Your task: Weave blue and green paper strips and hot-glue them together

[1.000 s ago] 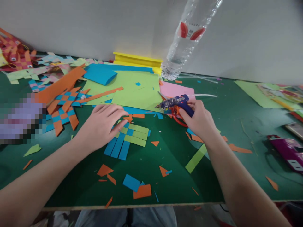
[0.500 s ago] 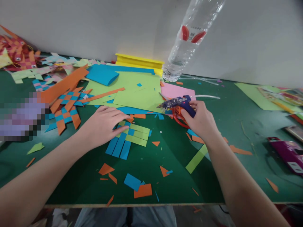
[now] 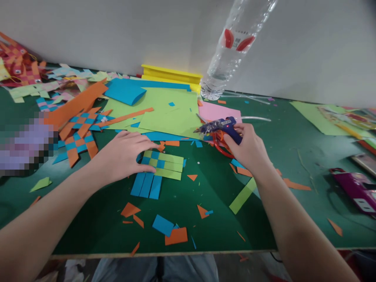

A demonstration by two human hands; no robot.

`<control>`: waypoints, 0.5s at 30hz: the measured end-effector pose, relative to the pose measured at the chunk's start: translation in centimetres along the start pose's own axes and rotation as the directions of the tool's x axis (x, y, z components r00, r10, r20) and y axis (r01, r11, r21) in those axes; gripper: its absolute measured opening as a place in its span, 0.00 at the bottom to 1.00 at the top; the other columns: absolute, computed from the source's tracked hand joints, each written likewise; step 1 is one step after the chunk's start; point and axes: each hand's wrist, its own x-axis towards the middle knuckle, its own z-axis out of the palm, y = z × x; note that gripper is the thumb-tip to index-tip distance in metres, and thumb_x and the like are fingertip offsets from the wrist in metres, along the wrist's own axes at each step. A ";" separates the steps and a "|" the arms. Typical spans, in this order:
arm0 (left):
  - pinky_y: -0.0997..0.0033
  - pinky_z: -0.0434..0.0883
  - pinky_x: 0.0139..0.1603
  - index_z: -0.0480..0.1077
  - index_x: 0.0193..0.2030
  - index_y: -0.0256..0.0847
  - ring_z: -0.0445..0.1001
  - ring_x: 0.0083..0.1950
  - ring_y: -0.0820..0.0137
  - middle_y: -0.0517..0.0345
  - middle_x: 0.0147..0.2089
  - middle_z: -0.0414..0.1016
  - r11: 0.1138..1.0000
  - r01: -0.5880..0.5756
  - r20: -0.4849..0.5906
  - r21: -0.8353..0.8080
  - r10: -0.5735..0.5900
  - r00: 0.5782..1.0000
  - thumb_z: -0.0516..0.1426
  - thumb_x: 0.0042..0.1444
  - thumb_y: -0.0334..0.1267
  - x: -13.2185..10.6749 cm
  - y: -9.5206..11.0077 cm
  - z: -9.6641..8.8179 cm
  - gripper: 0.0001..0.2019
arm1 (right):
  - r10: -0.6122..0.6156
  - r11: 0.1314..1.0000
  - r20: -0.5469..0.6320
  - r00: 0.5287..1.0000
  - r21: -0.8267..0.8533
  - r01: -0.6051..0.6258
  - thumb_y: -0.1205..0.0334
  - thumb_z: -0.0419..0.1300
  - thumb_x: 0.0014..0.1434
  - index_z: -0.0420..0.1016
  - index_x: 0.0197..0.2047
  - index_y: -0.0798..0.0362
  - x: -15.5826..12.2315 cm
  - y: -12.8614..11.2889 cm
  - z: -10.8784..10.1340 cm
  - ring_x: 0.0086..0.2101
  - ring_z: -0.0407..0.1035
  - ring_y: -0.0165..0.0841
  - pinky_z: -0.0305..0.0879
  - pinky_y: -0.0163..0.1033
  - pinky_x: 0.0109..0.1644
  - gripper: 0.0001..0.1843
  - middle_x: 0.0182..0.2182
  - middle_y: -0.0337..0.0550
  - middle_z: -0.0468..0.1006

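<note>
My right hand (image 3: 249, 147) is wrapped round the handle of a dark blue hot glue gun (image 3: 225, 126), whose nozzle points left over green paper. Strands of clear dried glue cling round its front, a small red light glows on its body, and a clear glue stick (image 3: 255, 118) juts from the back. Beneath it lie orange-red scissor handles (image 3: 222, 147). My left hand (image 3: 125, 156) rests by a woven square of blue and green paper strips (image 3: 163, 163), thumb and fingers spread around its left corner. The strips' loose ends reach right and toward me.
Sheets of green paper (image 3: 170, 117) and folded blue paper (image 3: 125, 92) lie behind my hands. A tall water bottle (image 3: 226, 58) stands by the wall. Orange-blue woven pieces (image 3: 80, 143) and a blurred-out object (image 3: 26, 145) are left; a purple device (image 3: 354, 190) is right. Paper scraps (image 3: 176, 236) litter the front.
My left thumb and fingers have parted further, uncovering more of the woven square, which has shifted slightly. The glue gun in my right hand stays nearly in place.
</note>
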 end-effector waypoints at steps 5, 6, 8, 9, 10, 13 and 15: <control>0.54 0.72 0.49 0.75 0.58 0.44 0.77 0.47 0.57 0.51 0.48 0.78 0.957 0.076 0.047 -0.281 -0.065 0.997 0.60 0.58 0.60 0.1 0.1 0.1 0.28 | -0.008 1.000 0.000 1.000 -0.006 0.008 0.49 0.60 0.55 0.65 0.50 0.50 0.0 0.0 0.0 0.52 0.75 0.52 0.71 0.58 0.52 0.23 0.53 0.60 0.78; 0.57 0.73 0.46 0.75 0.57 0.44 0.77 0.44 0.60 0.52 0.46 0.78 0.934 0.107 0.059 -0.340 -0.093 0.994 0.60 0.58 0.59 0.1 0.2 0.1 0.27 | -0.009 1.000 -0.003 1.000 -0.003 0.008 0.49 0.60 0.55 0.65 0.50 0.50 0.0 0.0 0.1 0.52 0.75 0.52 0.71 0.58 0.51 0.23 0.53 0.60 0.78; 0.60 0.74 0.44 0.74 0.56 0.44 0.77 0.40 0.62 0.55 0.42 0.78 0.885 0.172 0.074 -0.433 -0.155 0.985 0.61 0.57 0.56 0.1 0.5 -0.1 0.25 | -0.007 1.000 -0.005 1.000 0.002 0.007 0.49 0.60 0.55 0.65 0.50 0.50 0.1 0.0 0.1 0.51 0.75 0.52 0.72 0.58 0.50 0.22 0.53 0.60 0.79; 0.61 0.75 0.43 0.74 0.55 0.44 0.77 0.40 0.63 0.55 0.41 0.78 0.859 0.201 0.080 -0.470 -0.185 0.979 0.61 0.56 0.54 0.1 0.6 -0.2 0.24 | -0.006 1.000 -0.005 1.000 0.002 0.006 0.49 0.60 0.55 0.65 0.50 0.50 0.1 0.0 0.1 0.51 0.75 0.52 0.72 0.58 0.50 0.22 0.53 0.59 0.79; 0.61 0.75 0.43 0.74 0.54 0.43 0.77 0.39 0.63 0.56 0.40 0.78 0.834 0.226 0.088 -0.504 -0.211 0.974 0.62 0.55 0.53 0.2 0.7 -0.3 0.24 | -0.005 1.000 -0.004 1.000 0.001 0.005 0.49 0.60 0.55 0.65 0.50 0.50 0.1 0.0 0.1 0.51 0.75 0.53 0.72 0.58 0.50 0.22 0.53 0.59 0.79; 0.62 0.77 0.41 0.74 0.51 0.43 0.78 0.37 0.64 0.57 0.38 0.78 0.759 0.275 0.107 -0.590 -0.264 0.959 0.64 0.52 0.52 0.2 1.0 -0.5 0.23 | -0.011 1.000 -0.004 1.000 -0.002 0.011 0.49 0.60 0.55 0.65 0.50 0.50 0.0 0.0 0.1 0.52 0.75 0.52 0.71 0.58 0.51 0.22 0.53 0.59 0.79; 0.62 0.78 0.42 0.74 0.49 0.43 0.79 0.38 0.64 0.57 0.37 0.78 0.715 0.295 0.108 -0.634 -0.295 0.949 0.64 0.50 0.51 0.2 1.0 -0.6 0.22 | -0.012 1.000 -0.007 1.000 -0.005 0.012 0.49 0.60 0.55 0.65 0.50 0.50 0.0 0.0 0.1 0.52 0.75 0.52 0.71 0.58 0.52 0.23 0.53 0.60 0.79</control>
